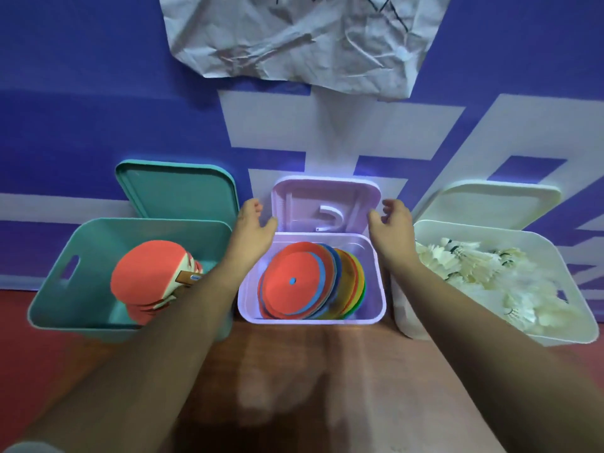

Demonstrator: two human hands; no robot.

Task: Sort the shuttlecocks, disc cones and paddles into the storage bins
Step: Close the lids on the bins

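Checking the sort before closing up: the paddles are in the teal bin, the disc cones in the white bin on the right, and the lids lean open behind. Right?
Not quite. The head view shows the disc cones in the lilac bin in the middle; the white bin holds shuttlecocks. The paddles are in the teal bin, lids open behind.

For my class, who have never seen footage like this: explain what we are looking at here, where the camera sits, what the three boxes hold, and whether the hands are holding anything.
This is one picture from a camera worn on a person's head, looking down along both bare arms. No machine is involved. On the floor by a blue and white wall stand three open plastic bins. The teal bin holds red table-tennis paddles. The lilac bin in the middle holds flat coloured disc cones. The white bin holds white feather shuttlecocks. The left hand and right hand reach to either side of the upright lilac lid, fingers open. Neither hand holds anything.
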